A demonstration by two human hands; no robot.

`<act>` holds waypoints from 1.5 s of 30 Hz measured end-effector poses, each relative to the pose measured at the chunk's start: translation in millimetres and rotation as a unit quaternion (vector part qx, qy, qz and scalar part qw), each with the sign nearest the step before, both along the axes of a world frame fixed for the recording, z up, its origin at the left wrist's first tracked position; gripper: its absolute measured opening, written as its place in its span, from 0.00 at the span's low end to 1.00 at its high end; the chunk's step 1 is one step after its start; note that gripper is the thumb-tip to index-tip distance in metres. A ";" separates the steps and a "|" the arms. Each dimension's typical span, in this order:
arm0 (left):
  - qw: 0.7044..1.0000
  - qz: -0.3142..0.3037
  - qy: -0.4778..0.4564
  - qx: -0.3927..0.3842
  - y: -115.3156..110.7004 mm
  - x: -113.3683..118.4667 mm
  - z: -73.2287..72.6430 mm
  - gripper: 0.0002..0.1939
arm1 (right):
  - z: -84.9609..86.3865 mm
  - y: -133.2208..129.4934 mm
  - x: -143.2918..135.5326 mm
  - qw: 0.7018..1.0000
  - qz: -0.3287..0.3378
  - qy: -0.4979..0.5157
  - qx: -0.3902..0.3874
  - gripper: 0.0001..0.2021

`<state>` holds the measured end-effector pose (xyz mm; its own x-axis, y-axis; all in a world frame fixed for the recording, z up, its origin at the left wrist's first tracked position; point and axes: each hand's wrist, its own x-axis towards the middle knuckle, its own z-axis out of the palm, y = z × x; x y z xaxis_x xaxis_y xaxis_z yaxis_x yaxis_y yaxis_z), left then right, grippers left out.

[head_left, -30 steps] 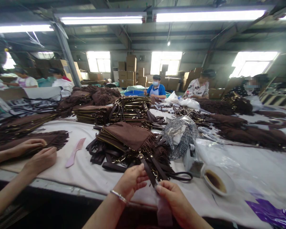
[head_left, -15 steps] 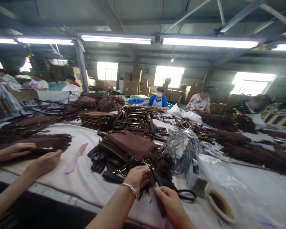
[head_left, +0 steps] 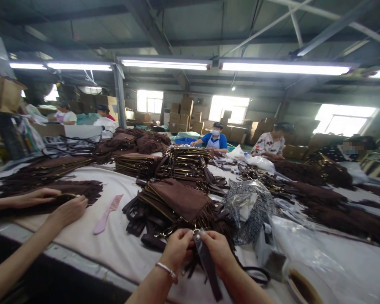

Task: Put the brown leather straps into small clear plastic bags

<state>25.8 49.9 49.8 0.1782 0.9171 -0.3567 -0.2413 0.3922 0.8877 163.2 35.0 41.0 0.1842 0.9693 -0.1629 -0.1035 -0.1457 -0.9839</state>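
Close in front of me, my left hand [head_left: 179, 249], with a silver bangle at the wrist, pinches the metal clasp [head_left: 196, 232] of a dark brown wrist strap. My right hand [head_left: 218, 252] grips the upper part of that strap [head_left: 208, 266], whose flat end hangs down between my hands. A small snap or rivet shows near its top. Just behind my fingers lies a stack of brown fringed zip pouches [head_left: 180, 196], with gold zips and looped straps spilling to the left. The fingertips partly hide the clasp.
At left, a co-worker's hands [head_left: 71, 210] hold another fringed pouch. A pink comb [head_left: 105, 219] lies between us. On my right are a plastic-wrapped speckled bundle [head_left: 248, 207], a grey metal block [head_left: 269, 253] and a dish of brown liquid [head_left: 289, 280]. More pouch stacks [head_left: 183, 162] stand behind.
My right hand has moved up along the strap to the clasp, beside my left hand. The strap now hangs straight between them. The view has shifted slightly, so the scene sits lower and further right.
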 end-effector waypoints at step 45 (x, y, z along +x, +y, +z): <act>0.950 0.156 0.206 0.175 11.1 23.1 -7.3 0.15 | 11.8 39.2 -2.5 0.964 0.017 -0.245 0.104 0.17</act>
